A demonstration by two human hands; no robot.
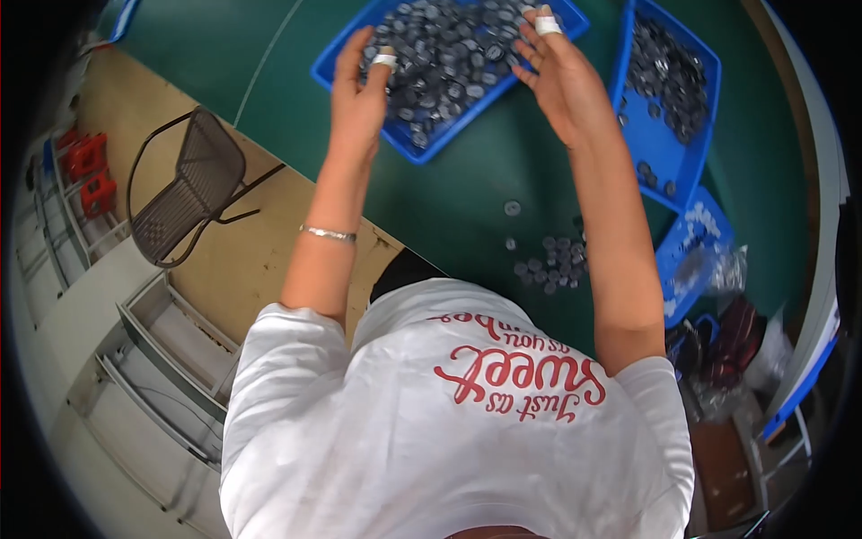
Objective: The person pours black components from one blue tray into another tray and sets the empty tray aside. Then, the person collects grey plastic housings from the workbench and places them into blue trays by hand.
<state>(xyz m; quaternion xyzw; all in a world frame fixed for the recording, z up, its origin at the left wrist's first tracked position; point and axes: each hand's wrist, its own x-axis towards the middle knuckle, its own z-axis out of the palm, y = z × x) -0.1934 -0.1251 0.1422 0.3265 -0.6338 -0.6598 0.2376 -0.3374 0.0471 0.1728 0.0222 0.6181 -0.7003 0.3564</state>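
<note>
A blue tray point(429, 149) holds many small round dark grey pieces point(449, 63); their exact kind is not clear. My left hand point(361, 94) is over the tray's left side, thumb and fingers apart, with nothing visible in it. Over the right side is my right hand point(566, 85), its fingers spread and also without a visible object. White tape wraps a digit on each hand. Whether either hand touches the tray or the pieces cannot be made out.
A second blue tray point(660, 166) with similar pieces stands at right. Loose round pieces point(555, 265) lie on the green table point(431, 211). Nearby is a blue tray with white bits point(687, 269) beside a clear plastic bag point(725, 269). A brown chair point(202, 175) stands at left.
</note>
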